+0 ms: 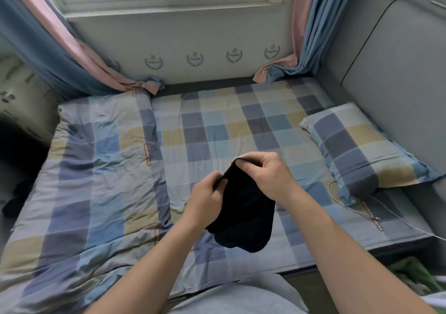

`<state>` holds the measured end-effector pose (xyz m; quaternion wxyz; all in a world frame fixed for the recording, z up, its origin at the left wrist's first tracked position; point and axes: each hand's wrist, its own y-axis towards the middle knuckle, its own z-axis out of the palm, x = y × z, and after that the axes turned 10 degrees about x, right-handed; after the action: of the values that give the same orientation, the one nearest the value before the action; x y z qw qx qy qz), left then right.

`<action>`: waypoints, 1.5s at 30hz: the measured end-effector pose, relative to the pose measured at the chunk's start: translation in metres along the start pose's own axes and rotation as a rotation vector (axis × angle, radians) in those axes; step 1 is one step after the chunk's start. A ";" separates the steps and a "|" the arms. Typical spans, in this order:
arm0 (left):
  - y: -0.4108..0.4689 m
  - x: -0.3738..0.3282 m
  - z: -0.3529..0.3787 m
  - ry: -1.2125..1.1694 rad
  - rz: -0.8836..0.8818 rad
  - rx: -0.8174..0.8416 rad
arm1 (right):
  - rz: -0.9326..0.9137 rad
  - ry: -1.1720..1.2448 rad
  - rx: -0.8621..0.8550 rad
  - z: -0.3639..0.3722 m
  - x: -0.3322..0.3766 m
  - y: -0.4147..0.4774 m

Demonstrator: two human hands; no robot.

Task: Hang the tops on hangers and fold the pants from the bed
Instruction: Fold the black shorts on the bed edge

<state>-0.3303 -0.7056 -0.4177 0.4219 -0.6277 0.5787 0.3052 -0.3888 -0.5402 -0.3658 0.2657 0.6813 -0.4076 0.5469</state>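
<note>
A small, soft black garment [243, 207] hangs at the frame's lower centre above a checked cotton bed [217, 132]. The left hand [205, 200] and right hand [268, 173] both pinch its folded upper edge, fingers curled.

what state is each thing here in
garment: held above the bed, hanging limp
left hand: grips garment's top edge
right hand: pinches garment's top edge
quilt: spread out, wrinkled
pillow: lying flat on bed
curtains: pulled aside
cable: lying loose by pillow
</note>
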 end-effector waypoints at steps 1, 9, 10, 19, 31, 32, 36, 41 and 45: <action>-0.001 -0.001 -0.008 -0.027 -0.011 -0.062 | 0.012 -0.030 0.021 0.001 0.003 0.001; -0.005 -0.022 -0.054 -0.282 0.084 -0.206 | 0.273 -0.306 0.135 0.017 -0.012 0.011; -0.007 -0.024 -0.058 -0.305 0.102 -0.222 | 0.317 -0.392 0.096 0.020 -0.020 0.014; -0.013 -0.005 -0.109 -0.384 0.025 -0.497 | 0.604 -0.309 -0.056 0.027 -0.075 0.010; -0.012 0.020 -0.053 -0.117 -0.027 0.288 | 0.339 0.414 0.055 0.059 0.027 0.041; -0.010 0.021 -0.048 -0.098 -0.017 0.219 | 0.314 0.440 0.061 0.057 0.033 0.041; -0.005 0.014 -0.044 -0.268 0.020 0.022 | 0.167 0.471 0.073 0.042 0.042 0.040; 0.003 -0.012 -0.061 -0.536 0.054 -0.100 | 0.098 0.240 0.143 0.027 0.017 0.027; 0.003 -0.032 -0.070 -0.665 0.047 -0.081 | 0.241 0.081 0.326 0.046 -0.014 0.013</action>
<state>-0.3448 -0.7525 -0.3586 0.5552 -0.4964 0.4110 0.5258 -0.3765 -0.5807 -0.3922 0.1006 0.6393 -0.3812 0.6602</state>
